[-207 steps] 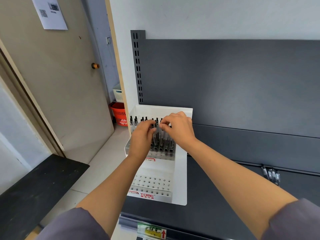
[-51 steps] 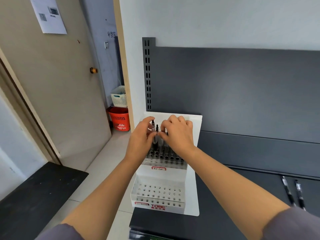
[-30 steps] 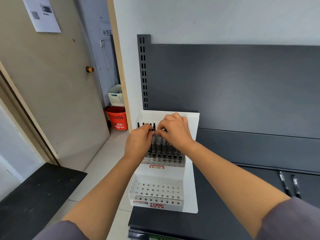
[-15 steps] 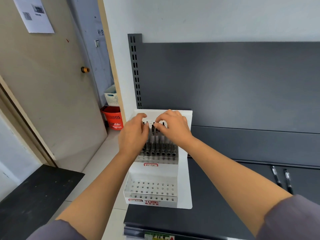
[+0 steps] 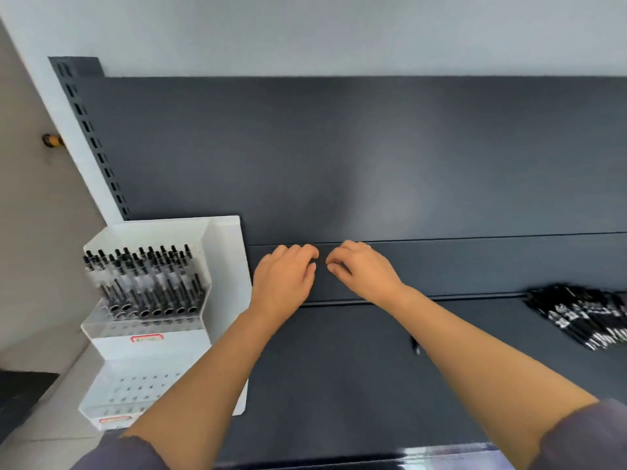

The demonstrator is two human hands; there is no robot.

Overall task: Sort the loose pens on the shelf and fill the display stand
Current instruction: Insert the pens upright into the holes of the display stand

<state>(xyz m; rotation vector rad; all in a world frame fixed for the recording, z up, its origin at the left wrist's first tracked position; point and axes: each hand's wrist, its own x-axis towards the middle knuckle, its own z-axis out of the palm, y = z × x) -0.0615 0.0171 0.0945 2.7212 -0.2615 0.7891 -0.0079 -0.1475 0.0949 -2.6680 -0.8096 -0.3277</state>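
Display stand (image 5: 225,266) now sits at the far left of the view, on the left end of the shelf (image 5: 339,374). Half a second ago both hands were on its pens; now nothing touches it. Upper tier carries the seated pens (image 5: 149,283), upright and closely packed. Lower tier (image 5: 135,388) shows only bare holes.

Left hand (image 5: 285,283) has come off the stand and hovers just right of its side wall, fingers loosely curled, holding nothing. Right hand (image 5: 363,273) is beside it, fingertips nearly meeting the left's, also loosely curled and empty. Both are above the back of the shelf, clear of any pen.

Single pen (image 5: 414,346) lies on the shelf next to the right forearm. Pile of loose pens (image 5: 583,317) is at the far right, well apart from both hands.

My read: the last batch is seated and the hands are heading right for more stock. The task is partway done, with the lower tier and the pile still to do.
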